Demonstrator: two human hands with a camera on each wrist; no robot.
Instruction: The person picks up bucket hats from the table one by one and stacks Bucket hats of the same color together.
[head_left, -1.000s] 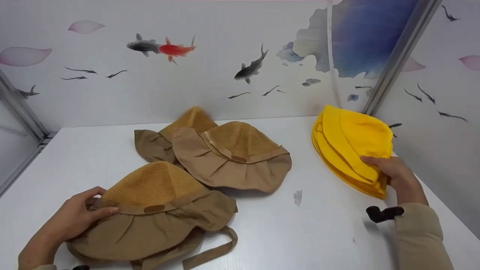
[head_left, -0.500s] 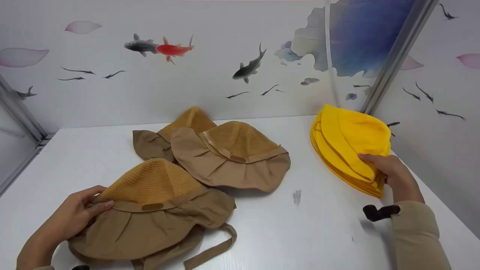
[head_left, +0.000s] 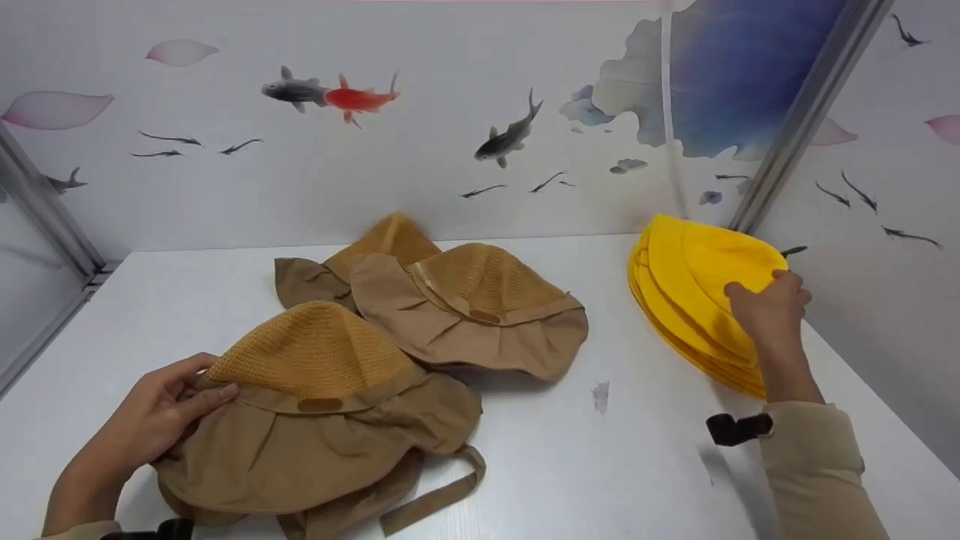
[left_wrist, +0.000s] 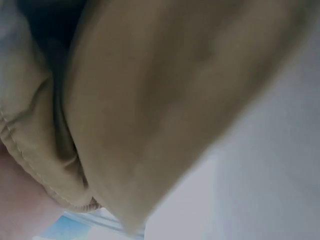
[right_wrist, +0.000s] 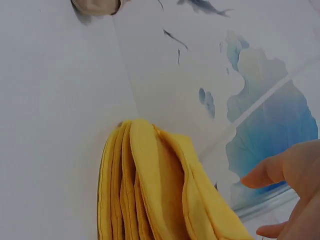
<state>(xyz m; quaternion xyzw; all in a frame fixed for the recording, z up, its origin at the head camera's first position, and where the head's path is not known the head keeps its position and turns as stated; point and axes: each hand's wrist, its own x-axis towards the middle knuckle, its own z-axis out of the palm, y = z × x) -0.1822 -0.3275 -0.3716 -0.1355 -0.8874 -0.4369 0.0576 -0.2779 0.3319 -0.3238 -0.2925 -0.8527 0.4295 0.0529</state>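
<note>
My left hand (head_left: pixel 161 409) grips the left end of a brown sun hat (head_left: pixel 315 360) with a woven straw crown and a pleated cloth brim, thumb in front and fingers behind. A cloth tie (head_left: pixel 442 491) trails from it onto the table. In the left wrist view brown cloth (left_wrist: pixel 150 100), blurred, fills most of the frame. My right hand (head_left: pixel 772 315) hovers at the right side of a stack of yellow bucket hats (head_left: pixel 705 277), thumb and fingers spread. The right wrist view shows the fingertips apart from the nested yellow hats (right_wrist: pixel 160 185).
Two more straw-crowned hats lie behind the held one: a lighter tan hat (head_left: pixel 480 322) overlapping a brown hat (head_left: pixel 311 281) at the back. A white wall with painted fish borders the white table (head_left: pixel 645 465), and a metal post (head_left: pixel 806 112) stands at the back right corner.
My right hand has let go of the yellow hats and lifted off their edge. My left hand has raised the brown sun hat slightly, still gripping it.
</note>
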